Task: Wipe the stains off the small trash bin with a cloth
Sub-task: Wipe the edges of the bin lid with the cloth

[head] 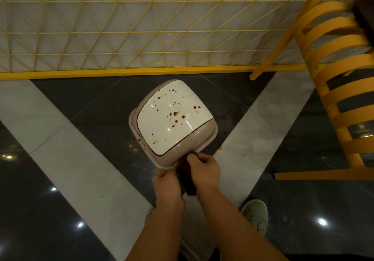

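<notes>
Standing on floor point(60, 175), small trash bin point(172, 119) sits nr yellow wire fence point(121, 38), chair point(334, 98) to its right. White lid spotted w/ brown stains point(175, 114). Both hands at near rim: left hand point(166, 181) and right hand point(204, 169) each clenched on dark cloth point(187, 181) btwn them.

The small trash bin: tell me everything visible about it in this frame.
The small trash bin is a rounded-square, glossy, plastic-looking bin with a white lid set in a pale beige rim. Brown stain spots dot the lid, with more on the left rim. It stands on the dark floor tile near the yellow fence. The left hand touches its near edge, and the right hand presses a dark cloth against the near corner. The lid looks closed; the body below is hidden.
</notes>
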Available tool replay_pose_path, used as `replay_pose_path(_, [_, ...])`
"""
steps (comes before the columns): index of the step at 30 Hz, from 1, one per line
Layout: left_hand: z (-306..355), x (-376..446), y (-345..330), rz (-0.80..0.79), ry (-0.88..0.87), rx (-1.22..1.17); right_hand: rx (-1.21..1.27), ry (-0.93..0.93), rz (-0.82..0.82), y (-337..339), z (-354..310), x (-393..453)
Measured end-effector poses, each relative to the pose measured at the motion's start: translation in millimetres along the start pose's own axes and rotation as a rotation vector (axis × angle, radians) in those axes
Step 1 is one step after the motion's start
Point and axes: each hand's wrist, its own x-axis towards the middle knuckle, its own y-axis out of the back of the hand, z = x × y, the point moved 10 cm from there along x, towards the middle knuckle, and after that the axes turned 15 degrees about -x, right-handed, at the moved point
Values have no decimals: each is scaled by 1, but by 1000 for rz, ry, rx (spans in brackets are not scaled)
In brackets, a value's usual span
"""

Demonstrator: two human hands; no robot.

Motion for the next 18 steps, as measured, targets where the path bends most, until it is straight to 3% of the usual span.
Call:
replay_pose_path(7, [3,1,0,48,-50,25,193,-65,136,47,-32,33])
replay_pose_path(13, [-8,12,4,53,-35,-2,31,-40,7,5,2,3])
replay_pose_path(18, [1,8,6,89,-73,25,7,-16,70,29,-23,23])
